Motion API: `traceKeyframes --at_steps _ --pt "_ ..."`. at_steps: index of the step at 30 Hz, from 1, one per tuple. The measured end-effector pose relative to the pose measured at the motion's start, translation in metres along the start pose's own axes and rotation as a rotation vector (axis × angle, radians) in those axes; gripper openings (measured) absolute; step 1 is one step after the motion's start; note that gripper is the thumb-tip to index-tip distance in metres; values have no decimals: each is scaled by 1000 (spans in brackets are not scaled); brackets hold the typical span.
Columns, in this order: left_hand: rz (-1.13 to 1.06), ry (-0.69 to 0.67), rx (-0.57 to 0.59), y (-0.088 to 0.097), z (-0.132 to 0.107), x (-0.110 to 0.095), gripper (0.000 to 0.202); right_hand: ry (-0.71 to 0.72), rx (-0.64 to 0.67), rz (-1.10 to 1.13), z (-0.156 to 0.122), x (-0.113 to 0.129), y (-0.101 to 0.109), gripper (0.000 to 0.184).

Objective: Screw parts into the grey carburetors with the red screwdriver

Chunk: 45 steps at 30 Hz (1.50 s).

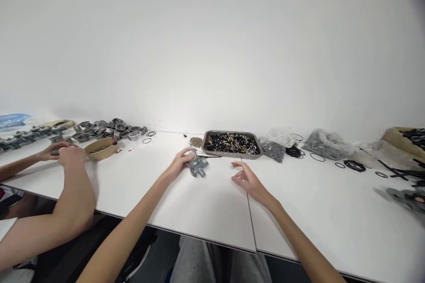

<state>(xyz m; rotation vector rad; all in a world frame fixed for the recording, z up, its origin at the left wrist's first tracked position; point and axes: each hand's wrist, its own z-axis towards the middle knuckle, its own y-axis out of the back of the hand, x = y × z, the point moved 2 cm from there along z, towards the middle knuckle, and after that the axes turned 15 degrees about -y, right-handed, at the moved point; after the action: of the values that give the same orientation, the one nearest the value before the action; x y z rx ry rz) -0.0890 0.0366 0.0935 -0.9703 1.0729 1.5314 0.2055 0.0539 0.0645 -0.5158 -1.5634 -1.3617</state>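
My left hand (181, 164) is closed around the near side of a grey, knobbly fitting (199, 167), slightly blurred, at or just above the white table. Its exact kind is too smeared to make out. To the right, my right hand (249, 181) is held over the table with fingers apart and slightly bent, holding nothing. Just beyond both hands lies a shallow metal tray (232, 155) full of small black and brass-coloured parts. A dark thin tool (212, 156) rests along its front edge, and a small heap of brass-coloured pieces (195, 142) is at its left.
Bags of small grey parts (274, 150) and black rubber rings (354, 166) lie to the right, with blurred grey parts (407, 196) at the far right. On the left, a co-worker's hands (68, 152) work near a round tan container (101, 149) and a grey parts pile (102, 129).
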Motion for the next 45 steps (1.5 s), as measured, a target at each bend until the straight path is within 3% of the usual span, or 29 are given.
traceKeyframes --at_steps 2,5,8,11,13,16,18,21,22,24,25,28,32,37,40,45 --pt "-323 30 197 -42 -13 -5 55 3 140 120 -16 18 -9 54" --pt "-560 78 406 -91 -20 -9 55 71 44 211 -40 31 -10 37" --pt "-648 126 609 -115 -12 -11 54 93 -113 149 -57 28 0 28" --pt "-564 122 824 -117 5 -9 57 63 -137 -2 -63 24 7 25" --pt "-501 68 757 -110 18 -3 54 24 -129 -126 -62 26 5 22" --pt "-543 3 445 -95 32 12 43 -77 -83 -354 -57 34 -8 21" --pt "-577 7 333 -89 34 23 38 -136 -25 -508 -51 45 -17 21" --pt "-559 49 332 -88 32 32 32 -152 160 -613 -33 67 -10 29" --pt "-554 62 335 -89 31 33 30 -144 260 -588 -22 74 -1 37" --pt "-550 73 326 -90 30 30 29 -223 476 -510 9 82 24 36" --pt "-550 72 317 -91 30 29 28 -269 444 -524 29 82 40 34" --pt "-556 58 273 -90 32 25 26 -380 29 -777 90 63 82 29" --pt "-541 74 213 -86 35 29 25 -473 -108 -845 138 12 90 18" --pt "-541 80 210 -85 35 35 21 -488 -160 -821 149 -30 72 20" --pt "-533 91 236 -87 34 37 20 -481 -214 -754 150 -36 71 8" --pt "-547 117 246 -88 31 36 20 -478 -258 -529 152 -36 83 9"
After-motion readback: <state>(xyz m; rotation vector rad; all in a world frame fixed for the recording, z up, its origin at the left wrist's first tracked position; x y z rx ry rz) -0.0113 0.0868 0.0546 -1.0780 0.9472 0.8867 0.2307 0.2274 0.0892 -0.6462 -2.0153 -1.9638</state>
